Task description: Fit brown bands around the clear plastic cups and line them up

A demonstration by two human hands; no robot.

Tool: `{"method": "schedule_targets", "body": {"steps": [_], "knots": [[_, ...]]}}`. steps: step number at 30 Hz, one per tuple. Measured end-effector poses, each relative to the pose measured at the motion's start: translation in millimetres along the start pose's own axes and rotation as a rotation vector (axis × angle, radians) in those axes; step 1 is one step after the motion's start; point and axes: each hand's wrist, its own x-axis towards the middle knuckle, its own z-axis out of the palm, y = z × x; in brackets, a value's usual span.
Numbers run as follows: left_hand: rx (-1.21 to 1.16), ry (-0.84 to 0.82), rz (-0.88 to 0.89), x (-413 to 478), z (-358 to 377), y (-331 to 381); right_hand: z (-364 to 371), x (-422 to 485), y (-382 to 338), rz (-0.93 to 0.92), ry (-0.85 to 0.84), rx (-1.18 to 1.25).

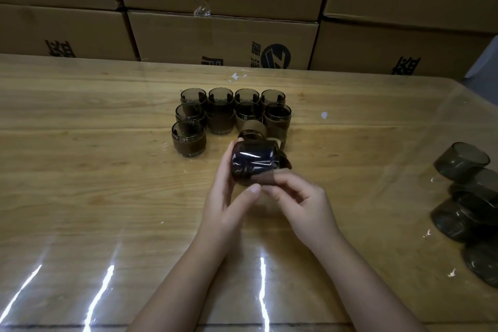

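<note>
Held cup: a smoky clear cup is held just above the table in the centre of the frame, lying on its side
Band: a brown band is partly wrapped on the cup's near lower side, with a loose end seen sticking out to the right
Left hand: the left hand is curled round the cup's left end, thumb laid towards the band
Right hand: the right hand is closed in a pinch on the band at the cup's lower edge
Key relation: the cup's long axis runs roughly across the frame, so the band lies on the right hand's side; which end is the mouth cannot be told
Step judged: wrapping is under way and not yet closed
Finished cups: banded cups are stood upright in rows above and left of centre, the near row holding only one
Loose bands: spare bands are lying just behind the held cup
Bare cups: unbanded cups are piled on their sides at the right edge
Surroundings: a wooden table under clear film, cardboard cartons stacked along the top
</note>
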Motion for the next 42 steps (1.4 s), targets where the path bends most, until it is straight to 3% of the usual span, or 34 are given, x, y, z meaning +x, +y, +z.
{"method": "schedule_targets", "body": {"steps": [6,12,17,23,29,33,38,42], "knots": [[-0.047,-0.004,-0.001,-2,5,2,0,1,10,-0.089,0.13,-0.223],[0.014,-0.107,-0.029,-7,13,-9,-3,5,6,-0.01,0.306,-0.02],[-0.042,-0.102,-0.02,-4,11,-8,2,1,1,-0.164,0.144,-0.038],[-0.144,0.019,-0.038,1,5,-5,1,-1,2,-0.186,0.04,-0.064],[-0.053,0.078,-0.061,2,4,-4,1,0,-8,0.13,-0.116,0.283],[-0.001,0.122,-0.082,4,1,-6,2,1,-5,0.174,-0.234,0.23],[-0.176,0.178,-0.193,11,-3,-6,6,-2,6,-0.065,-0.194,-0.064],[-0.471,0.171,-0.388,16,-8,-5,7,-1,10,-0.268,-0.186,-0.231]]}}
